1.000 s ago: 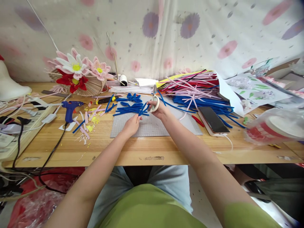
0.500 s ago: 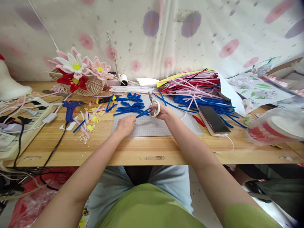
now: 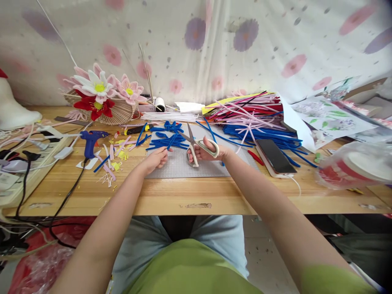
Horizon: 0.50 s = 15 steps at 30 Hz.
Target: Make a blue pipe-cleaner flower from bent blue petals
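My right hand [image 3: 205, 153] grips a pair of scissors [image 3: 192, 141] with cream handles, its blades spread apart and pointing away from me. To the left, my left hand [image 3: 157, 159] is closed in a pinch on a short blue pipe cleaner [image 3: 171, 142] that slants up from the fingertips. Just beyond it lies a pile of cut blue pipe cleaners [image 3: 156, 143]. Behind the pile is a bent blue pipe-cleaner shape [image 3: 172, 126]. Both hands are over a grey cutting mat [image 3: 183, 171].
Long blue pipe cleaners [image 3: 263, 134] and a pink and red bundle [image 3: 248, 108] lie at the back right, beside a phone [image 3: 275, 156]. A blue glue gun [image 3: 90, 143], scraps [image 3: 116, 165] and pipe-cleaner flowers [image 3: 98, 87] are on the left. A bagged tub [image 3: 358, 165] stands far right.
The scissors have swung open and turned in my right hand, which is slightly lower. My left hand has moved left, away from the right hand, with the blue pipe cleaner.
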### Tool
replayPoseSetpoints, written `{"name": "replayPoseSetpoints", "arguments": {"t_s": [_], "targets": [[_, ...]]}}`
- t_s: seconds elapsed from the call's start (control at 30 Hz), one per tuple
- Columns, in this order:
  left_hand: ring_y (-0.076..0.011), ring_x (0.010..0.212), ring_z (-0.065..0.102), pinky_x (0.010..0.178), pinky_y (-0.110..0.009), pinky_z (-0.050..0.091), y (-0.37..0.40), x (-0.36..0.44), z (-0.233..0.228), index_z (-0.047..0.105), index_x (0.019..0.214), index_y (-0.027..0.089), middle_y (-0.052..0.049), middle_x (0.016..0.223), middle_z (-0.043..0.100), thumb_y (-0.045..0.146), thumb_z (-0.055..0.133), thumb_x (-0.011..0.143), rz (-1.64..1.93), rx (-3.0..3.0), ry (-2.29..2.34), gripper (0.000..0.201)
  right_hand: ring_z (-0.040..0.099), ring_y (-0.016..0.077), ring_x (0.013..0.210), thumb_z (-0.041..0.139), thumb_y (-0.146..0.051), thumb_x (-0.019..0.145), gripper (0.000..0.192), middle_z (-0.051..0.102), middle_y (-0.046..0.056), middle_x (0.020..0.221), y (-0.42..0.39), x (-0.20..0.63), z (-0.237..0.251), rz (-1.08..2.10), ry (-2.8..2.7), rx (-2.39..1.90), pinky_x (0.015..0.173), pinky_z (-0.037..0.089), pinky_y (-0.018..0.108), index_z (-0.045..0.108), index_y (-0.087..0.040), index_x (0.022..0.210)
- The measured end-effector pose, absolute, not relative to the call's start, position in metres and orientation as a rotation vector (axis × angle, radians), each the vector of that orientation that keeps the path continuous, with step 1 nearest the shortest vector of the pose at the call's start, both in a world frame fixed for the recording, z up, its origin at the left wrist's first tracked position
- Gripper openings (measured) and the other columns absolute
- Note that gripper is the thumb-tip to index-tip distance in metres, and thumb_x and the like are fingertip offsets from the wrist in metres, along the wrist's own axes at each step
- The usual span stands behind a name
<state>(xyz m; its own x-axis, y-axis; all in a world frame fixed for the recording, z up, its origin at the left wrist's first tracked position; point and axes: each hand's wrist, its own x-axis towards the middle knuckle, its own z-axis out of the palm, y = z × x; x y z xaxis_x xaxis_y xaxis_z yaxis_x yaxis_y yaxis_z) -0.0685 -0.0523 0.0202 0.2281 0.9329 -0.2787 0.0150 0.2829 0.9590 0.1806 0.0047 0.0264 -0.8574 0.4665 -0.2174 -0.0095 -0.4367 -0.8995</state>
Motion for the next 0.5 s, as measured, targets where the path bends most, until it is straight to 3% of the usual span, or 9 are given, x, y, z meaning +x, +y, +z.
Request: {"name": "replayPoseSetpoints", "arguments": {"t_s": [0.23,0.5], "targets": [[-0.0028,0.037,0.019,0.035,-0.011,0.011,-0.048,-0.074,0.03,0.053,0.089,0.015,0.009,0.05,0.024,0.029,0.047,0.086,0.878,0.839,1.002,0.015,0.063,0.0221,0.083,0.027,-0.074,0.076,0.076,0.066,0.015,0.086,0.014,0.168,0.019,2.605,-1.294,-0.607,0.083,0.046,0.039,0.058,-0.008,0.097],[-0.0025,0.037,0.02,0.036,-0.011,0.012,-0.057,-0.06,0.028,0.049,0.081,0.017,0.009,0.049,0.026,0.03,0.053,0.083,0.819,0.96,1.028,0.013,0.063,0.0231,0.087,0.027,-0.075,0.075,0.078,0.066,0.016,0.086,0.008,0.146,0.021,2.593,-1.103,-0.546,0.083,0.047,0.039,0.058,-0.007,0.096]]}}
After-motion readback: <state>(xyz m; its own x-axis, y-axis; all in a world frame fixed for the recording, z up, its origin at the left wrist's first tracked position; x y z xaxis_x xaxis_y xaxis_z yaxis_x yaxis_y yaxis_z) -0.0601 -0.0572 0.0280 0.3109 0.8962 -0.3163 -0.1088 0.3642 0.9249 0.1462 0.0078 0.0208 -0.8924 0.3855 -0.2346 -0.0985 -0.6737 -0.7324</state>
